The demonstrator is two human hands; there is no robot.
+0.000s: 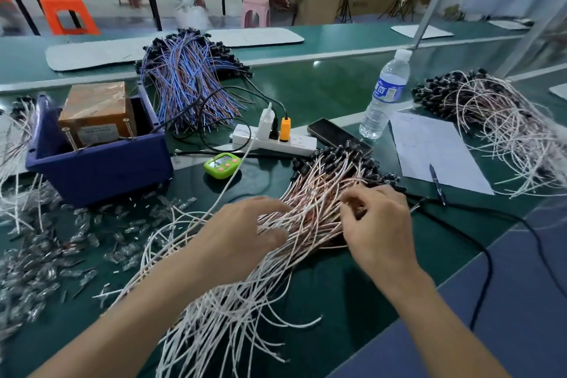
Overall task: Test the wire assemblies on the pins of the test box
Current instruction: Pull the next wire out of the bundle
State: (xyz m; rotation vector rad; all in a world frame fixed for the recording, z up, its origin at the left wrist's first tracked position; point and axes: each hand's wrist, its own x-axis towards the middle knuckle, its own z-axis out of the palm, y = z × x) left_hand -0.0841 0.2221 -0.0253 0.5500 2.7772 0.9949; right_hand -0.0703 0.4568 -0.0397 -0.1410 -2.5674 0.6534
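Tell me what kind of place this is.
Probably a cable assembly workshop: heaps of pinkish wire assemblies with black plugs on a green workbench, and a brown test box in a blue bin.

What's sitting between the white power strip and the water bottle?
A dark phone lies flat between the power strip and the water bottle, in the head view.
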